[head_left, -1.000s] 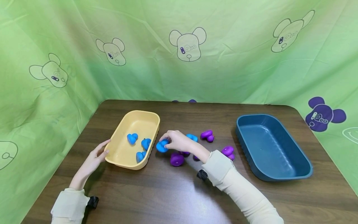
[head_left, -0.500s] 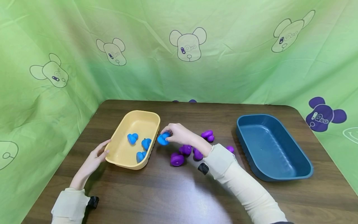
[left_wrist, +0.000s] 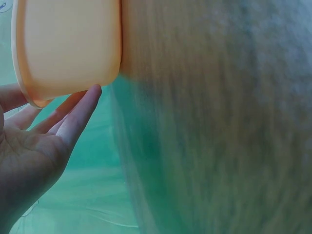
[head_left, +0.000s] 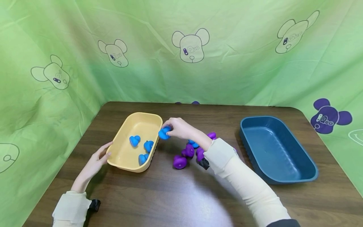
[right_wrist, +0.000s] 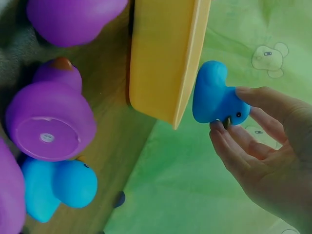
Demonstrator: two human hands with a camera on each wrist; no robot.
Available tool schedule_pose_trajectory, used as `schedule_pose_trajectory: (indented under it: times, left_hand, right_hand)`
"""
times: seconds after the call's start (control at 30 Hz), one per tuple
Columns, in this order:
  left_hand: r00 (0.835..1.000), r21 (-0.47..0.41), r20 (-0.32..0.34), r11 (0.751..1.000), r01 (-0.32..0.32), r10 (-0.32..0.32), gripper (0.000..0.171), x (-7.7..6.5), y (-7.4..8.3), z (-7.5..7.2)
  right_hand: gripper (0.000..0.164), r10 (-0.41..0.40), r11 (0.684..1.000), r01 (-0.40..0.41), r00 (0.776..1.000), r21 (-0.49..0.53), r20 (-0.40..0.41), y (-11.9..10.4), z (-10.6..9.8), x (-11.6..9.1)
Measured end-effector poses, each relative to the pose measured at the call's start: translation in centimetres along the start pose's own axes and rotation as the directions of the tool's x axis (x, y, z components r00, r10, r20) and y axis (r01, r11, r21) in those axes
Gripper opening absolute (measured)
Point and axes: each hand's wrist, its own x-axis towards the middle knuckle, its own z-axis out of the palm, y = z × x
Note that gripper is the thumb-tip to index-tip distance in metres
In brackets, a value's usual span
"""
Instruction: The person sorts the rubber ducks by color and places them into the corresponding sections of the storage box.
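My right hand (head_left: 181, 128) pinches a blue rubber duck (head_left: 164, 133) by its head end, raised beside the right wall of the yellow tray (head_left: 136, 121). In the right wrist view that duck (right_wrist: 212, 100) is held between thumb and fingertips near the tray's rim. My left hand (head_left: 94, 162) rests its fairly straight fingers (left_wrist: 87, 109) against the outside of the tray's near-left side. Inside the tray lie a blue duck (head_left: 134, 141) to the left and two more along the right wall.
Several purple rubber ducks (head_left: 180, 162) lie on the brown table (head_left: 158, 195) below my right forearm. Another blue duck (head_left: 193, 144), partly hidden by the wrist, is among them. A dark blue tray (head_left: 279, 151) stands at the right. Green printed cloth (head_left: 153, 78) hangs behind.
My right hand has carried the blue duck up and away from the purple ducks, along the tray's right wall towards the far side. The left hand and the tray have stayed put.
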Motion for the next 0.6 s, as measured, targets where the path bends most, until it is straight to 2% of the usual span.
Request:
schedule_pose_trajectory:
  times: [0.6]
  left_hand:
    - [1.000, -0.005, -0.009, 1.000, 0.004, -0.004, 0.044, -0.1, -0.1, 0.2]
  right_hand:
    - [0.028, 0.031, 0.999, -0.030, 0.999, -0.017, 0.036, -0.8, -0.1, 2.6]
